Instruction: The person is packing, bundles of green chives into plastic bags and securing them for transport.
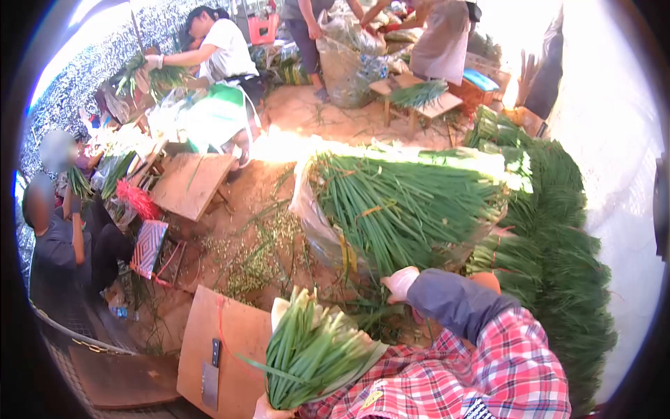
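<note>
My left hand (272, 409), at the bottom edge, is closed around the lower part of a bunch of garlic chives (314, 349). The bunch leans across my plaid-sleeved lap, its pale cut ends toward the top. My right hand (401, 284), in a pale glove and grey sleeve cover, is at the near edge of a large heap of garlic chives (405, 202) in a clear plastic wrap. Its fingers are curled in on leaf ends there, partly hidden. A cleaver (211, 377) with a black handle lies on the wooden board (241, 325) left of the bunch.
Tied bundles of greens (551, 279) are stacked along the right wall. Trimmings (255, 262) litter the brown floor. Low wooden stools (192, 183) stand at left. Co-workers (227, 52) are at the back and left, near a big plastic sack (349, 70).
</note>
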`<state>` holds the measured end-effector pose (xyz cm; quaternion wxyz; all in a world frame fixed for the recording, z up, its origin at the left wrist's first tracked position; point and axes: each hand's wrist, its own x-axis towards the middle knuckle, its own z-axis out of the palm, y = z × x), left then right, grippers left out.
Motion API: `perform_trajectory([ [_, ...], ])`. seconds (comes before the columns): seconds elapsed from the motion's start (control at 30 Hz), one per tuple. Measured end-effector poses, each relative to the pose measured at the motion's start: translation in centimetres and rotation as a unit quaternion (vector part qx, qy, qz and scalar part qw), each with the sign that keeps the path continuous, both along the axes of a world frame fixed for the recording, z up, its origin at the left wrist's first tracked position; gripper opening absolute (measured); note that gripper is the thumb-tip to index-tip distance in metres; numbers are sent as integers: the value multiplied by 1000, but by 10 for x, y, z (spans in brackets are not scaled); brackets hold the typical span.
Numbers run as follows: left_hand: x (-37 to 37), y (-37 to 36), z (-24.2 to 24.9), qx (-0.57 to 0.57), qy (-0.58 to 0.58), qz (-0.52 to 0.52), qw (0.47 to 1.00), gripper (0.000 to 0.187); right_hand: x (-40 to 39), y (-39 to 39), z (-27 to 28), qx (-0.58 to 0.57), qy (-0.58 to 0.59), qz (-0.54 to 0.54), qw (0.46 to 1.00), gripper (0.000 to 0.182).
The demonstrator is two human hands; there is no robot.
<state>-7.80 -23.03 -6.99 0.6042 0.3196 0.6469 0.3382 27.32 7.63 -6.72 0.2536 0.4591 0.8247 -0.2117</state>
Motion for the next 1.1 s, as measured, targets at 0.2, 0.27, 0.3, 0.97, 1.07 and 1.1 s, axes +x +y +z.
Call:
perform_trajectory([
  [0.2, 10, 18, 20, 63, 107, -87, 988, 62, -53, -11, 35, -148, 335, 72, 928, 55],
  [0.27, 15, 23, 25, 62, 125, -103, 985, 65, -72, -31, 31, -136, 305, 148, 931, 48],
  [0.3, 19, 24, 29, 69, 124, -106, 984, 65, -77, -40, 32, -155, 295, 166, 928, 45],
  [0.97, 21, 27, 59, 64, 32, -11, 997, 36, 14, -9, -81, -58, -60, 107, 991, 34],
  [1.07, 23, 28, 49, 51, 17, 45, 998, 34, 16, -6, -57, -21, 80, 11, 997, 37],
  [1.1, 24, 29, 48, 52, 5, 46, 998, 35, 13, 1, -56, 11, 265, -51, 963, 34],
])
